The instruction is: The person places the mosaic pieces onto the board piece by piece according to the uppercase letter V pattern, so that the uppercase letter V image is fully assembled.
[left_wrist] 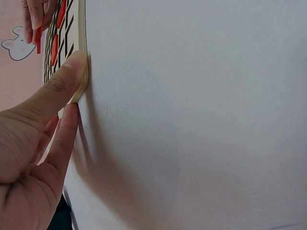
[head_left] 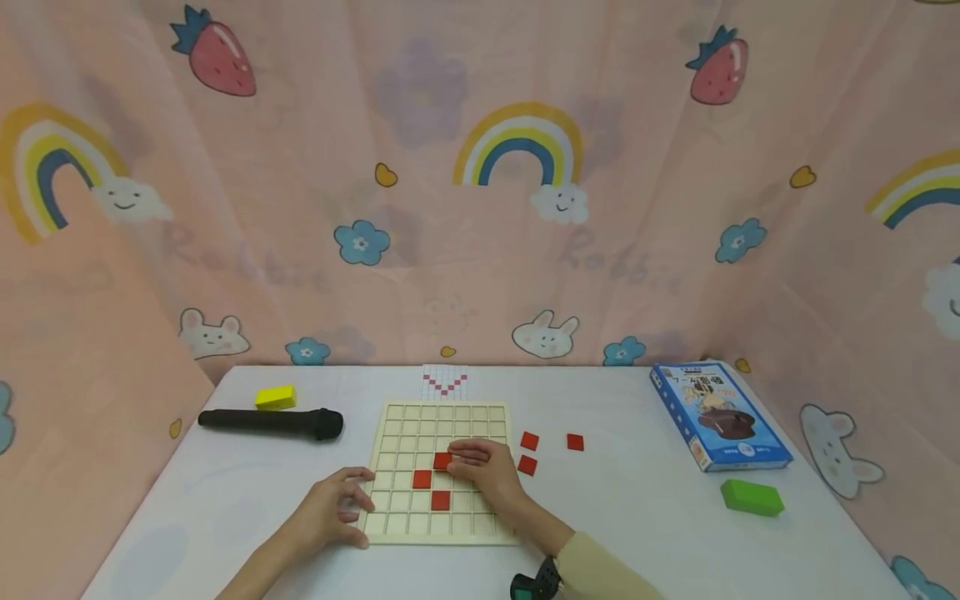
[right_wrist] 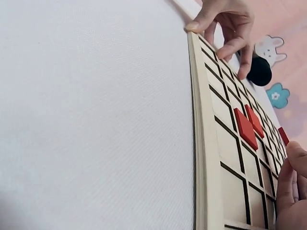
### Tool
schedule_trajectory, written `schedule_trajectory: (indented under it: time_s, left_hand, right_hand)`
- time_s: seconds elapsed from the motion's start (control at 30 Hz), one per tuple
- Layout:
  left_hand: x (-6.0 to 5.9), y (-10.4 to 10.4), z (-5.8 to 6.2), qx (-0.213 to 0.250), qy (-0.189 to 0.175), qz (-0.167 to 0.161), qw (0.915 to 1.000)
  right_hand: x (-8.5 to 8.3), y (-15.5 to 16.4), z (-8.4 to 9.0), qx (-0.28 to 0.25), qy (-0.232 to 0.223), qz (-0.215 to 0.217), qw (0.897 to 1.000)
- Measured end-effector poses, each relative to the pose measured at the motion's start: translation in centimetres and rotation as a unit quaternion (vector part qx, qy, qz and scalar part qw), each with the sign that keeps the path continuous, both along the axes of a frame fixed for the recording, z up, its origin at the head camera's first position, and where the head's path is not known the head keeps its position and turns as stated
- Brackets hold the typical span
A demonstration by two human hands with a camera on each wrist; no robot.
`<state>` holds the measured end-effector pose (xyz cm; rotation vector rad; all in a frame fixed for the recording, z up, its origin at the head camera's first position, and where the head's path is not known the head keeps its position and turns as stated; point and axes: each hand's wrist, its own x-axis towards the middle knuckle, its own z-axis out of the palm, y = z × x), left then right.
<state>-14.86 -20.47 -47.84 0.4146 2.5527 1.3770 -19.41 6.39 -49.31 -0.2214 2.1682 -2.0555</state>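
Note:
A cream grid board (head_left: 397,523) lies on the white table, with two red square tiles (head_left: 440,500) (head_left: 422,479) in its cells. My left hand (head_left: 330,510) grips the board's near left corner; the left wrist view shows the thumb (left_wrist: 72,69) on the rim and a finger against its side. Over the middle of the board, my right hand (head_left: 487,475) pinches another red tile (head_left: 442,461) between thumb and fingers. That tile (right_wrist: 283,135) appears tilted on edge, raised above the cells, in the right wrist view. Three loose red tiles (head_left: 529,441) lie right of the board.
A small card (head_left: 446,383) with a red V pattern lies behind the board. At left are a black microphone (head_left: 270,423) and a yellow block (head_left: 276,397). A blue box (head_left: 720,417) and a green block (head_left: 752,497) lie at right. Patterned pink cloth (head_left: 480,275) hangs behind.

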Motion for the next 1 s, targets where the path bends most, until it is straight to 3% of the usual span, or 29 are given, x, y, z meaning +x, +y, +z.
schedule_trajectory:
  time_s: [0.5,1.0]
  left_hand:
    - [0.2,-0.2,0.0,0.015,-0.003,-0.005,0.9999]
    - [-0.2,0.0,-0.3,-0.001,-0.011,0.005,0.9999]
  right_hand:
    - [-0.6,-3.6,0.4,0.01,0.034,0.003,0.999]
    - [-1.2,-5.4,0.3,0.088,0.057,-0.025,0.994]
